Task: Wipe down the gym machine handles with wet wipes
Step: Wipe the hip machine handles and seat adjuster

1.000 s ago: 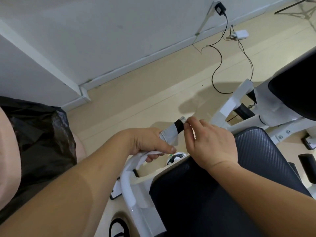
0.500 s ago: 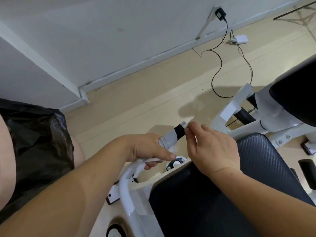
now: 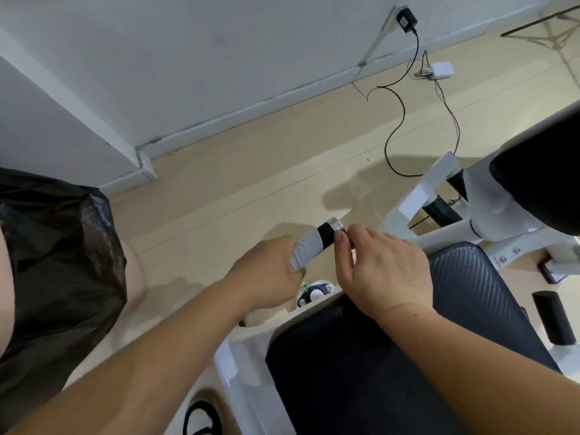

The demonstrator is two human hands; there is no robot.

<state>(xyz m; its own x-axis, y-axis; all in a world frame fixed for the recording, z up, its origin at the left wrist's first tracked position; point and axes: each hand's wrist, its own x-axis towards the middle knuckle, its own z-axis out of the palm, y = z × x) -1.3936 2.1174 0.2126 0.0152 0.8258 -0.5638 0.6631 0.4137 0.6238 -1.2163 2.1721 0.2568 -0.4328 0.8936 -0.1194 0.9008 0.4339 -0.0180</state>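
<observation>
Two hands work beside the big black seat pad [image 3: 455, 309]. I think this is the wiping step. My left hand [image 3: 266, 273] is curled round the grey wet wipe [image 3: 309, 250], which is wrapped on the handle [image 3: 327, 235]. My right hand [image 3: 384, 271] pinches the handle near its shiny end cap [image 3: 336, 223]. Next the wipe should slide up to that end. The lower handle is hidden under wipe and hand, and its far side is out of sight.
</observation>
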